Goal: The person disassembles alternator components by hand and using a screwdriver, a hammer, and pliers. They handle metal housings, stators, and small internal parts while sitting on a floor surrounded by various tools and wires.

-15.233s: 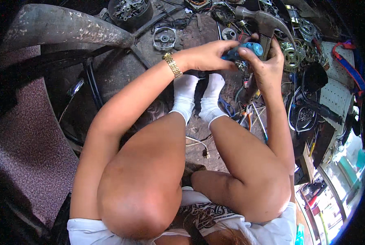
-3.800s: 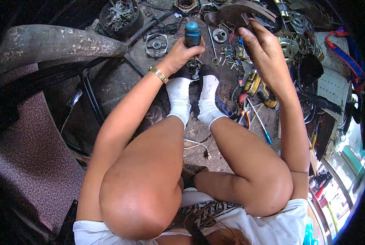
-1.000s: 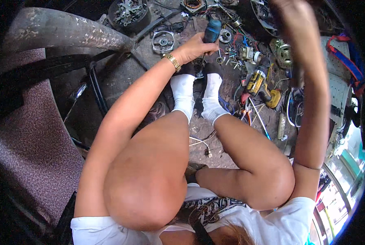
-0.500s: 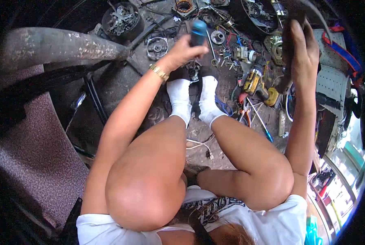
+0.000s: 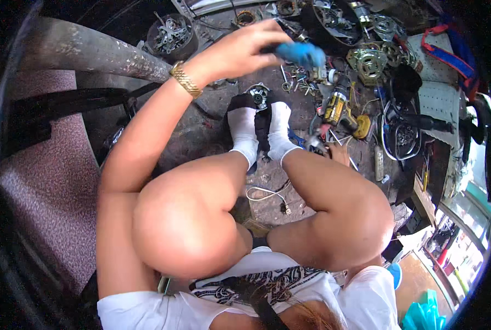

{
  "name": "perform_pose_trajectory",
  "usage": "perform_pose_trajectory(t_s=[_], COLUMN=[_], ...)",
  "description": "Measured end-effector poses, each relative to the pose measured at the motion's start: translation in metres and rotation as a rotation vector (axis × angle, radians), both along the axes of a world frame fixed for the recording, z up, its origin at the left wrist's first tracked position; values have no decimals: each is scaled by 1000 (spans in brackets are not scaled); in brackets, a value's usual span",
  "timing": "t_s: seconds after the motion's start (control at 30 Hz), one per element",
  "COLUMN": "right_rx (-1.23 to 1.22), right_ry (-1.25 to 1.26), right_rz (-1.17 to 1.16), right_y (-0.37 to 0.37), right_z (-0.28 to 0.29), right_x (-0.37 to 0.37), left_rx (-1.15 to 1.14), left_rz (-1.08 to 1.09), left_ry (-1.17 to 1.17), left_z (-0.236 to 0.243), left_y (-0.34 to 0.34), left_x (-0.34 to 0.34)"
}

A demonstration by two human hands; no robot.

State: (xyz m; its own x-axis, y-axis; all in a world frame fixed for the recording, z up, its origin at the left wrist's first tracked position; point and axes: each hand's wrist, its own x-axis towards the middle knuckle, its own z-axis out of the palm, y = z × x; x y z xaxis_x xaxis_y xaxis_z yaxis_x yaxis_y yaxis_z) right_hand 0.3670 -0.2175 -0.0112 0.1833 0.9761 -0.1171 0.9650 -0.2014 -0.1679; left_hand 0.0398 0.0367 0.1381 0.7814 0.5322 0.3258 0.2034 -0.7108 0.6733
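Observation:
My left hand (image 5: 254, 48), with a gold bracelet at the wrist, is raised beyond my feet. Its fingers are closed round a screwdriver (image 5: 301, 54) whose blue handle is smeared by motion. Between my socked toes sits a round metal motor part (image 5: 258, 97), with neither hand on it. Low beyond my right knee, my right hand (image 5: 339, 154) is partly hidden by the leg. Its fingers look curled next to a blurred grey metal tool (image 5: 315, 143); what exactly they hold is unclear.
A yellow-and-black cordless drill (image 5: 341, 110) lies right of my feet. Beyond it are metal motor housings (image 5: 369, 65) and a tray of small parts (image 5: 405, 135). A bucket of metal pieces (image 5: 171, 36) stands far left, near a thick pipe (image 5: 108, 58). A white plug cord (image 5: 270, 193) lies between my legs.
The screwdriver has lifted off the motor part and swung right, tilting sideways in my left hand. My right hand has dropped from the far right to the tools beside my right foot.

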Motion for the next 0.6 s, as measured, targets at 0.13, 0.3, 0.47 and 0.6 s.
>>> perform_pose_trajectory(t_s=[0.13,0.3,0.47,0.6], right_rx=[-165,-429,-493,-330], right_ry=[707,1851,1768,1548], right_rz=[-251,-421,-365,-249], right_y=[60,126,116,94], right_z=[58,188,176,150], right_x=[-4,-63,-25,-29], left_rx=[212,594,641,293], left_rz=[-182,-319,-351,-248], left_ry=[209,254,160,121], left_z=[47,73,70,13], left_y=[-20,-43,-53,-38], left_x=[39,84,102,83])
